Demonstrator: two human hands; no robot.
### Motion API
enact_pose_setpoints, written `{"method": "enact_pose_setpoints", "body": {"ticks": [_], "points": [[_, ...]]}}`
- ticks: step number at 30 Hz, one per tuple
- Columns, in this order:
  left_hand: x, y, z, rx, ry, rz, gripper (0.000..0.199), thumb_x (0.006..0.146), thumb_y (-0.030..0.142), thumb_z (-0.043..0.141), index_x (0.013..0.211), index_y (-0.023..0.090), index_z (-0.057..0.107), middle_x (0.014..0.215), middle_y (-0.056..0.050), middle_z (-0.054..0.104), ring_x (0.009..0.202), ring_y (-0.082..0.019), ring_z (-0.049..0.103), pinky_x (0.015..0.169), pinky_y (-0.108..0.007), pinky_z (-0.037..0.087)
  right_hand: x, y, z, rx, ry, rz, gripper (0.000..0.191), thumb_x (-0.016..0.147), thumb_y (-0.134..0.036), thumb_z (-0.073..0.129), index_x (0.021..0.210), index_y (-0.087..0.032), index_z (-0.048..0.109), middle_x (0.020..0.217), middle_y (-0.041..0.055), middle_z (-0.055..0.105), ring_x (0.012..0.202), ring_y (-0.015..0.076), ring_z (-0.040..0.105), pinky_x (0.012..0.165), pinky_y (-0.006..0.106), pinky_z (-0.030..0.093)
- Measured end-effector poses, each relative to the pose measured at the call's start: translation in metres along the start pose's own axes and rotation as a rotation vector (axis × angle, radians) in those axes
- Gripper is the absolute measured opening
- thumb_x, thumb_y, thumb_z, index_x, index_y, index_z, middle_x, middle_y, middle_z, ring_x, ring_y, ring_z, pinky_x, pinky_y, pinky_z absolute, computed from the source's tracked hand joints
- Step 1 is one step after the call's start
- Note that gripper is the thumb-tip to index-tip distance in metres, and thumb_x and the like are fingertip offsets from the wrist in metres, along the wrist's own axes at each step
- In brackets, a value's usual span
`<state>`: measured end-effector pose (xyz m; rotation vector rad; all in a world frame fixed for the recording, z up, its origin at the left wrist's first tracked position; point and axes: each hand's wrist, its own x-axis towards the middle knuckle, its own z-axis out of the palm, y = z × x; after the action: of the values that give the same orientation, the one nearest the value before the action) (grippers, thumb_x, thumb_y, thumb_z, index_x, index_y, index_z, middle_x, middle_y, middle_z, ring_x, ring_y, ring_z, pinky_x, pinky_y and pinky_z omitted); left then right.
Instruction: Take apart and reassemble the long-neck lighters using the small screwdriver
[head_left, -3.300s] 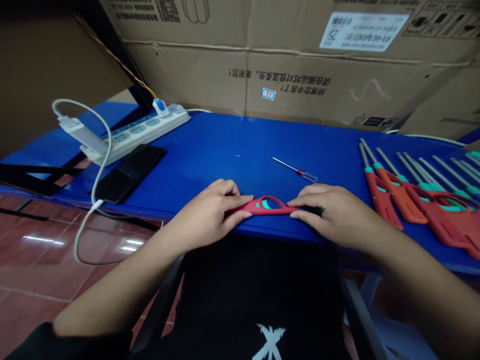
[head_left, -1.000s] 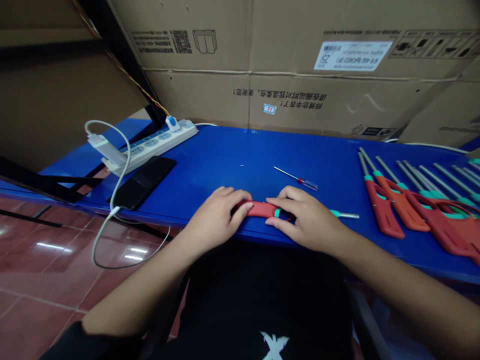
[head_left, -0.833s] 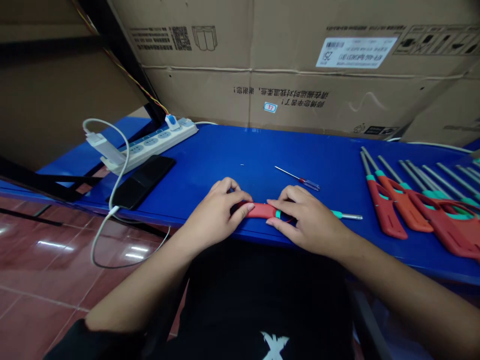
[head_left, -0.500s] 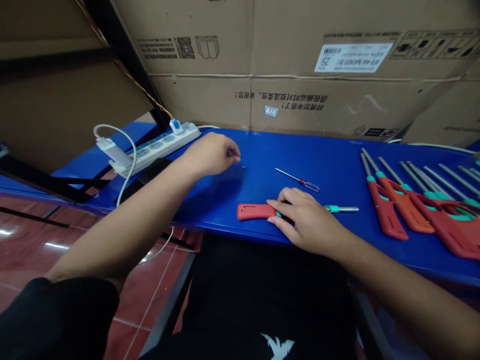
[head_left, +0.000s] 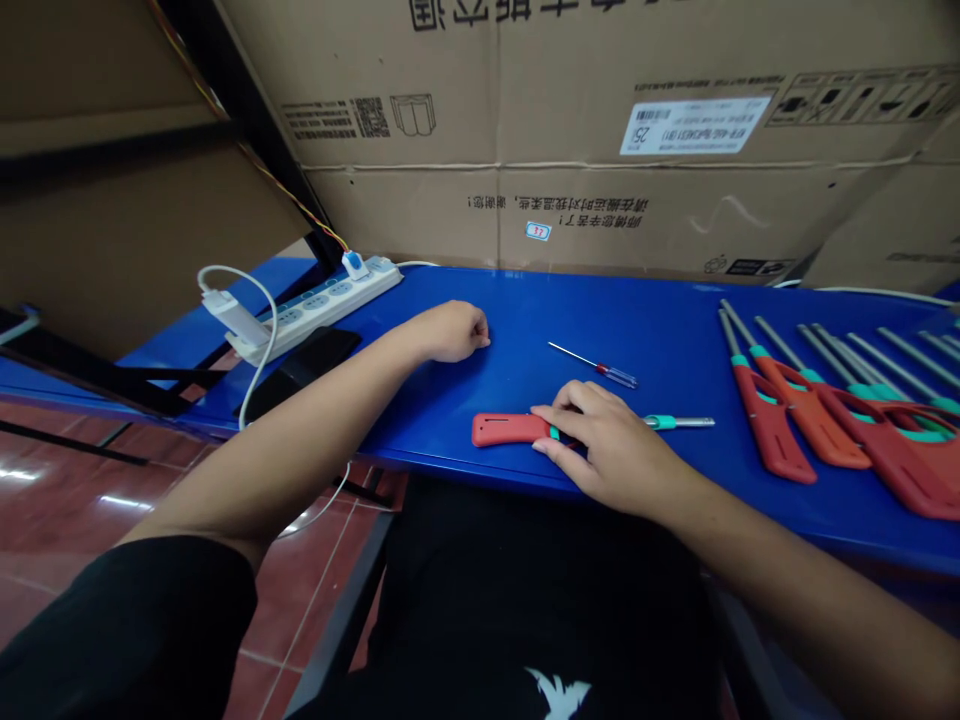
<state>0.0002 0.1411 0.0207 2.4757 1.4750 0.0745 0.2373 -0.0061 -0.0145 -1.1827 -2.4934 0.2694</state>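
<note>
My right hand (head_left: 600, 437) rests over a red gas lighter (head_left: 504, 430) lying flat near the table's front edge, its fingers closed around the middle. The slotted red handle points left; the green collar and metal tube stick out to the right of my palm. Farther back and to the left, my left hand (head_left: 457, 332) is at the tabletop with its fingers pinched together. Whatever lies between those fingertips is hidden. Beyond my right hand lies a small screwdriver (head_left: 596, 365) with a clear handle, its tip pointing left.
Several red and orange lighters (head_left: 776, 425) lie side by side at the right of the blue table (head_left: 517, 300). At the left are a white power strip (head_left: 330, 295) with a plugged-in charger and cable, and a black phone-like object (head_left: 319, 355). A cardboard box (head_left: 420, 200) stands behind.
My left hand has come down onto the table, where a tiny thin piece lay by its fingertips; that piece is now out of sight. My right hand stays on the lighter.
</note>
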Motion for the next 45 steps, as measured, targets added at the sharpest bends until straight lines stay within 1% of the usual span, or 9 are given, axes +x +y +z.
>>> {"method": "enact_pose_setpoints", "body": {"ticks": [7,9,14,21,26,31,34,39,45], "points": [[-0.051,0.015,-0.007,-0.289,0.163,0.053,0.021,0.082,0.025,0.068,0.100,0.016,0.072,0.082,-0.004,0.074,0.070,-0.015,0.066,0.068,-0.026,0.049,0.001,0.001,0.001,0.042,0.027,-0.009,0.034,0.096,-0.033,0.057,0.123,-0.016,0.068,0.103,0.0104,0.061,0.094,0.0228,0.056,0.086,0.044,0.051],[-0.072,0.022,0.001,-0.386,0.201,0.128,0.032,0.087,0.026,0.064,0.117,0.017,0.069,0.086,-0.003,0.075,0.075,-0.015,0.068,0.073,-0.028,0.052,0.001,0.002,0.001,0.048,0.033,-0.009,0.034,0.096,-0.033,0.058,0.123,-0.016,0.068,0.103,0.0102,0.061,0.094,0.0227,0.057,0.086,0.044,0.051],[-0.110,0.047,0.038,-0.554,0.388,0.170,0.034,0.092,0.025,0.061,0.125,0.022,0.067,0.092,-0.002,0.076,0.079,-0.015,0.069,0.078,-0.029,0.055,0.000,0.002,0.001,0.028,0.029,-0.004,0.035,0.095,-0.035,0.058,0.124,-0.018,0.067,0.104,0.0101,0.063,0.095,0.0239,0.059,0.086,0.044,0.052],[-0.110,0.053,0.052,-0.650,0.488,0.176,0.035,0.092,0.026,0.064,0.127,0.024,0.065,0.090,-0.001,0.075,0.084,-0.016,0.068,0.090,-0.035,0.053,0.009,-0.001,-0.016,-0.030,0.069,-0.034,0.055,0.089,-0.045,0.066,0.135,-0.018,0.055,0.122,0.0116,0.068,0.111,0.0290,0.061,0.097,0.049,0.049],[-0.111,0.057,0.042,-0.944,0.416,0.184,0.045,0.089,0.031,0.069,0.132,0.020,0.062,0.087,-0.002,0.074,0.077,-0.014,0.069,0.076,-0.025,0.055,0.028,-0.016,-0.030,-0.023,0.252,-0.231,0.022,0.097,-0.028,0.053,0.109,-0.020,0.070,0.103,0.0067,0.075,0.096,0.0212,0.068,0.090,0.039,0.052],[-0.114,0.057,0.034,-1.135,0.385,0.176,0.050,0.086,0.033,0.074,0.132,0.018,0.060,0.079,-0.001,0.072,0.068,-0.012,0.066,0.070,-0.024,0.055,0.039,-0.029,-0.036,-0.018,0.281,-0.316,0.021,0.098,-0.023,0.051,0.096,-0.022,0.073,0.091,0.0032,0.076,0.086,0.0174,0.069,0.081,0.032,0.053],[-0.119,0.051,0.033,-1.066,0.399,0.163,0.048,0.087,0.037,0.072,0.130,0.018,0.062,0.083,-0.003,0.072,0.074,-0.014,0.067,0.075,-0.026,0.055,0.042,-0.031,-0.036,-0.004,0.273,-0.317,0.019,0.097,-0.022,0.052,0.097,-0.021,0.071,0.092,0.0039,0.075,0.086,0.0177,0.069,0.080,0.032,0.052],[-0.136,0.037,0.042,-0.491,0.318,0.183,0.040,0.086,0.045,0.072,0.119,0.022,0.071,0.109,-0.007,0.068,0.101,-0.022,0.063,0.095,-0.038,0.048,0.049,-0.022,-0.023,0.215,0.140,-0.145,0.011,0.091,-0.021,0.060,0.087,-0.019,0.070,0.082,0.0021,0.072,0.071,0.0134,0.064,0.066,0.026,0.049],[-0.143,0.039,0.055,-0.339,0.285,0.163,0.031,0.084,0.031,0.073,0.112,0.019,0.072,0.092,-0.003,0.065,0.088,-0.018,0.058,0.088,-0.036,0.047,0.050,-0.020,-0.011,0.349,-0.069,-0.013,0.011,0.088,-0.022,0.062,0.084,-0.019,0.072,0.078,0.0007,0.069,0.067,0.0115,0.060,0.063,0.024,0.046]]}}
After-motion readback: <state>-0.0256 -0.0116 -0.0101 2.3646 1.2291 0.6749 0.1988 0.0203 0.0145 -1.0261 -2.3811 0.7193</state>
